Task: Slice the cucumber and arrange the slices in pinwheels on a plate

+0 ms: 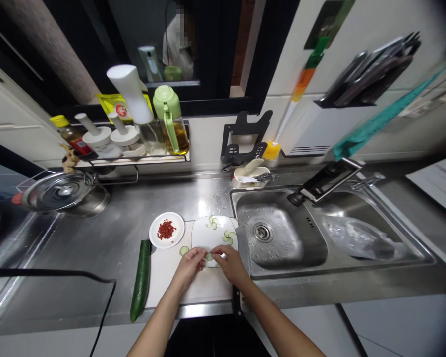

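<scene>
My left hand [189, 266] and my right hand [228, 262] meet over the near edge of a white square plate [213, 238] on a white cutting board [171, 277]. Both pinch thin cucumber slices [209, 256] at the plate's rim. Two fan-shaped cucumber arrangements [212, 222] lie on the plate, and a loose slice [184, 250] rests on the board beside it. A whole cucumber [141, 279] lies along the board's left edge. A small round dish of red bits [166, 230] stands behind the board.
A steel sink [278, 238] with a black tap [325, 182] is right of the board. A pot lid [57, 192] and a rack of oil and seasoning bottles [134, 134] sit at the back left. A black cable [59, 275] crosses the counter.
</scene>
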Motion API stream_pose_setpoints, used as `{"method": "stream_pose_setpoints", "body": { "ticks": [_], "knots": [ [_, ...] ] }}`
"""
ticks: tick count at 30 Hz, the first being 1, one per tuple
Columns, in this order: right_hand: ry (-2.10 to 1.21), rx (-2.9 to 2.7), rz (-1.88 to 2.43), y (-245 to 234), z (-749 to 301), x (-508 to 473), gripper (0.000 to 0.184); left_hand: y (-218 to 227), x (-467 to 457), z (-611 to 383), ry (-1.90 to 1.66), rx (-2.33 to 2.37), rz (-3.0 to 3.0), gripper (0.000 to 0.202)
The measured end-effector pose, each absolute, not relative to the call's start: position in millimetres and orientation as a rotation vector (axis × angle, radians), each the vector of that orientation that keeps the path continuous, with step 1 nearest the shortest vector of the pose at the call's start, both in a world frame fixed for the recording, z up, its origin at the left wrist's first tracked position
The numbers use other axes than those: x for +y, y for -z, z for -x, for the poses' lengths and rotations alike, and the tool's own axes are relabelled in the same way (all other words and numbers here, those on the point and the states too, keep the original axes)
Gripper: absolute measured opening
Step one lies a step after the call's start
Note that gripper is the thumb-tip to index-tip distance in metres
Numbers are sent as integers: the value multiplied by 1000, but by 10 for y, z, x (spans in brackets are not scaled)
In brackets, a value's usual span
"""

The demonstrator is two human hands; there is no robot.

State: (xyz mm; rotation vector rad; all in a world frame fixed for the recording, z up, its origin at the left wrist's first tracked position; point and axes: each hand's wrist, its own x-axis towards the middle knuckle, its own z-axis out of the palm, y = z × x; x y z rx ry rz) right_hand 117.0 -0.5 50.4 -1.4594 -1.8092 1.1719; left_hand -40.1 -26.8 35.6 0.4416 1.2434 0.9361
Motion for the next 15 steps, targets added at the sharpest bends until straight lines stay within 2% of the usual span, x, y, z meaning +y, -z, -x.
{"method": "stream_pose_setpoints", "body": {
  "ticks": [6, 9, 15],
  "knots": [
    [-1257, -1815, 1320, -611, -1261, 8, 11, -347, -293, 298, -689, 1041, -20, 35],
    [-1290, -1834, 1310, -595, -1306, 27, 12, -353, -291, 300, -770, 958, 8, 24],
    [-1274, -1963, 1470, -451, -1353, 167, 13, -301, -244, 326, -952, 1226, -181, 34]
  ]
}}
